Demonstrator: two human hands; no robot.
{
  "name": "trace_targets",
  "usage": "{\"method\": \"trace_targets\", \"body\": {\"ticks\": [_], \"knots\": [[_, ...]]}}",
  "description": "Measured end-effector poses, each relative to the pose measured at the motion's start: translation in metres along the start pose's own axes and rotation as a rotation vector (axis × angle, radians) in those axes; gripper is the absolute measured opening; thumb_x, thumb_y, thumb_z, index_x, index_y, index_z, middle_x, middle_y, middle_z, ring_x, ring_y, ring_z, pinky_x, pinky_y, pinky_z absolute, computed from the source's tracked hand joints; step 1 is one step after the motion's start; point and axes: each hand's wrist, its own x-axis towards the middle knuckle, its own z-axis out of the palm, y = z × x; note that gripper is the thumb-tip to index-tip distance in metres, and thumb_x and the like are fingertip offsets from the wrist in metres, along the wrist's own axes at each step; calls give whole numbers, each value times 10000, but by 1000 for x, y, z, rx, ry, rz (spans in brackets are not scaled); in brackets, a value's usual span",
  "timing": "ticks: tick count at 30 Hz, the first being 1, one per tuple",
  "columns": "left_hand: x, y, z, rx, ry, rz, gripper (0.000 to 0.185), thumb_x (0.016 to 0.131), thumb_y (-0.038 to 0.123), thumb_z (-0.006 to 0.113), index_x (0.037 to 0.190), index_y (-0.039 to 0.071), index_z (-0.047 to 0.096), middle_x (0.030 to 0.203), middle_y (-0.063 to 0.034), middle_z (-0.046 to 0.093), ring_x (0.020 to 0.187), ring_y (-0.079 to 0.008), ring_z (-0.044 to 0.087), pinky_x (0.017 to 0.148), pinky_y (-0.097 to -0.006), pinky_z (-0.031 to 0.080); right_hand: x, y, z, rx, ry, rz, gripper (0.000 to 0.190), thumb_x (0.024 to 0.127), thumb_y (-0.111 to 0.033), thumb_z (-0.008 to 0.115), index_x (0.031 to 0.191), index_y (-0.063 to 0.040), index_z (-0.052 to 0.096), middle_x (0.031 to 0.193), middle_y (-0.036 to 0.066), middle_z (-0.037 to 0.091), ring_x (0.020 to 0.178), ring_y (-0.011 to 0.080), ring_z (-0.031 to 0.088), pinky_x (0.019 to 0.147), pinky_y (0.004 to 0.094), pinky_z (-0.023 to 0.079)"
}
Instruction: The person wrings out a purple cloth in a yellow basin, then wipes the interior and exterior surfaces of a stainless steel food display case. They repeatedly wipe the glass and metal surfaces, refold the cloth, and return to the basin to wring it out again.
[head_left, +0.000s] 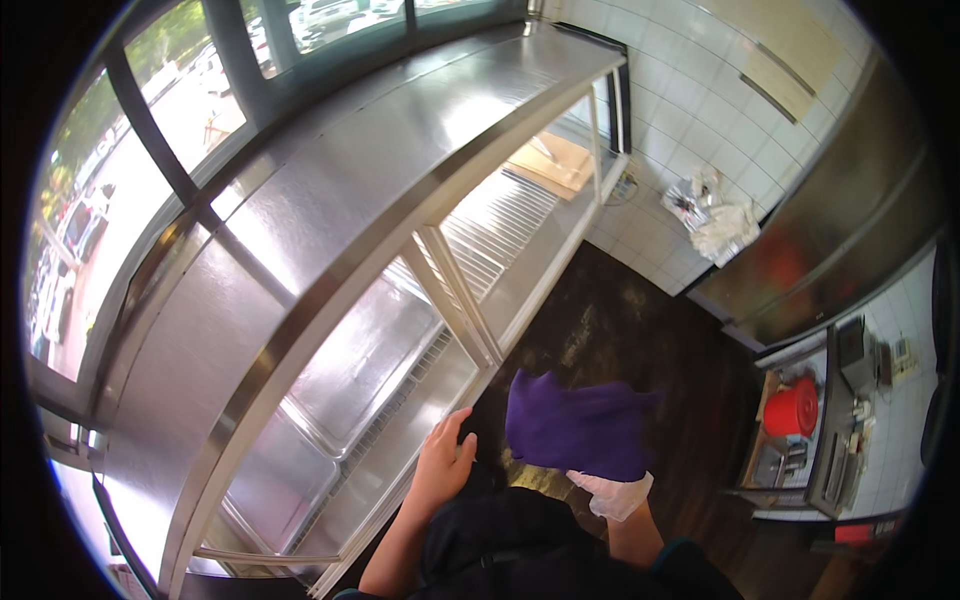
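Observation:
A purple cloth (581, 427) hangs from my right hand (615, 495), which wears a thin translucent glove and grips the cloth's near edge. Its fingers are partly hidden under the fabric. My bare left hand (446, 457) is empty, thumb apart from the fingers, close to the lower frame of a stainless steel display cabinet (360, 172). Whether it touches the frame I cannot tell. Inside the cabinet lie metal trays (360, 367) and, farther along, a wire rack (495, 232) with a brown board (555, 165) at its far end.
Dark floor (637, 337) runs between the cabinet and a tall steel refrigerator (817, 247). Plastic bags (709, 214) hang on the tiled wall. To the right, a red bucket (791, 409) stands by a sink (769, 461). Windows (165, 97) line the cabinet's far side.

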Motion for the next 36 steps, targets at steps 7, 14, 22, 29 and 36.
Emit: {"method": "trace_targets", "body": {"ticks": [7, 14, 22, 29, 36], "knots": [[91, -37, 29, 1006, 124, 340, 526, 847, 219, 544, 1329, 17, 479, 1367, -152, 496, 1333, -320, 400, 1103, -489, 289, 67, 20, -2, -641, -37, -335, 437, 706, -121, 783, 1118, -51, 659, 1186, 122, 637, 1157, 301, 567, 1033, 412, 399], [165, -88, 92, 892, 99, 277, 513, 878, 206, 450, 1337, -21, 484, 1388, -167, 486, 1361, -286, 371, 1143, -451, 239, 161, 34, 4, -697, -335, -354, 656, 745, -164, 773, 1317, -27, 481, 1282, 118, 570, 1179, 285, 546, 1071, 396, 366], [152, -65, 91, 634, 351, 180, 601, 828, 191, 527, 1375, -37, 425, 1416, -191, 446, 1368, -342, 341, 1147, -414, 251, 249, 55, 20, -234, -675, -406, 865, 720, -357, 815, 1387, -8, 389, 1272, 129, 561, 1162, 261, 555, 1036, 372, 387], [188, -30, 122, 654, 385, 26, 695, 750, 222, 545, 1342, -122, 426, 1443, -313, 338, 1371, -504, 248, 1134, -588, 195, 303, 64, -1, -883, -736, -773, 736, 816, -372, 714, 1387, -32, 396, 1243, 94, 571, 1147, 242, 552, 1009, 375, 415], [253, -23, 153, 661, 313, 269, 576, 800, 249, 509, 1231, -131, 546, 1387, -313, 426, 1338, -470, 346, 1144, -581, 191, 322, 102, -52, -351, -706, 71, 668, 883, -152, 595, 1453, -70, 257, 1379, 119, 459, 1262, 256, 457, 1078, 376, 372]]}}
